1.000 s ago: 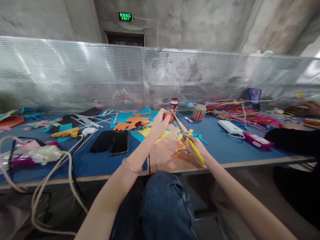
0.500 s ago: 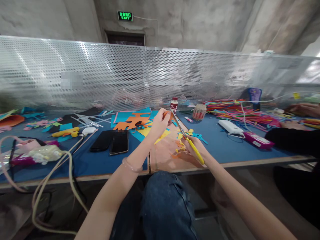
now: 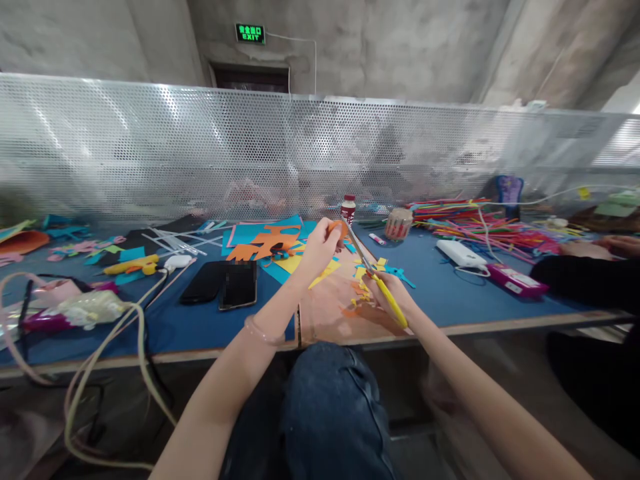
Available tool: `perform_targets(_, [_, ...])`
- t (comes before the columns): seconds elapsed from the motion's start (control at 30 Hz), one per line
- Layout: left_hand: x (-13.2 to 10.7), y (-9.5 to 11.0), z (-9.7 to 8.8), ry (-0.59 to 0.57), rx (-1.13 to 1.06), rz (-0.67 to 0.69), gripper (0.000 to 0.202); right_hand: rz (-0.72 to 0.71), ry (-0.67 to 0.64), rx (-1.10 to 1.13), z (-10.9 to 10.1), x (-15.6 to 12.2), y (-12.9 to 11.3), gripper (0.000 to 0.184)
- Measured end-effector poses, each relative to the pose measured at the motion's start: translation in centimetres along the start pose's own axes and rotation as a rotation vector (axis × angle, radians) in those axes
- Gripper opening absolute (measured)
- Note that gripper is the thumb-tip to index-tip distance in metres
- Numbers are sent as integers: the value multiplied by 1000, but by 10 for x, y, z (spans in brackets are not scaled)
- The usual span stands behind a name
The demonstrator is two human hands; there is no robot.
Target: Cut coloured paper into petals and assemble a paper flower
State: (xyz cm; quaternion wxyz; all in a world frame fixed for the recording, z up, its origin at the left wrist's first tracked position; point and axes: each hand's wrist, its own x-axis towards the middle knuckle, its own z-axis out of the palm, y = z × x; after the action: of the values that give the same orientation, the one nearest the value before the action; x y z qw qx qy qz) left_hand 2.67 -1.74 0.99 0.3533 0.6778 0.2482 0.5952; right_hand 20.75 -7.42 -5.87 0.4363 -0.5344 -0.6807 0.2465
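Note:
My left hand (image 3: pixel 323 245) pinches a small piece of orange paper (image 3: pixel 338 229) above the middle of the table. A pair of scissors (image 3: pixel 389 300) with yellow handles is gripped in my right hand (image 3: pixel 387 290), blades pointing up and away toward the orange paper. Whether the blades touch the paper I cannot tell. Below my hands lie small yellow and orange paper scraps (image 3: pixel 361 291) and a blue paper cutout (image 3: pixel 399 275). Left of my left hand, cut orange paper (image 3: pixel 270 241) rests over blue and yellow sheets (image 3: pixel 285 265).
Two dark phones (image 3: pixel 239 285), a yellow glue gun (image 3: pixel 133 265) and looping cables (image 3: pixel 141 320) lie leftward. Beyond my hands stand a bottle (image 3: pixel 349 208) and a jar (image 3: pixel 399 225). Rightward are pipe cleaners (image 3: pixel 470 220), a white power bank (image 3: pixel 463 255) and another person's hands (image 3: pixel 590 249).
My hands, the scissors and the orange paper stay almost in place. At the far right, the other person's hands have shifted slightly.

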Motion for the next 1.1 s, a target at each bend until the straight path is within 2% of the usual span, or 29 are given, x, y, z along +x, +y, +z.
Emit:
perform_targets(0.33, [-1, 9, 0, 30, -29, -10, 20, -7, -18, -34, 0, 2, 1, 30])
perform_targets(1.1, [1, 9, -1, 35, -40, -20, 17, -47, -5, -119, 0, 1, 3, 38])
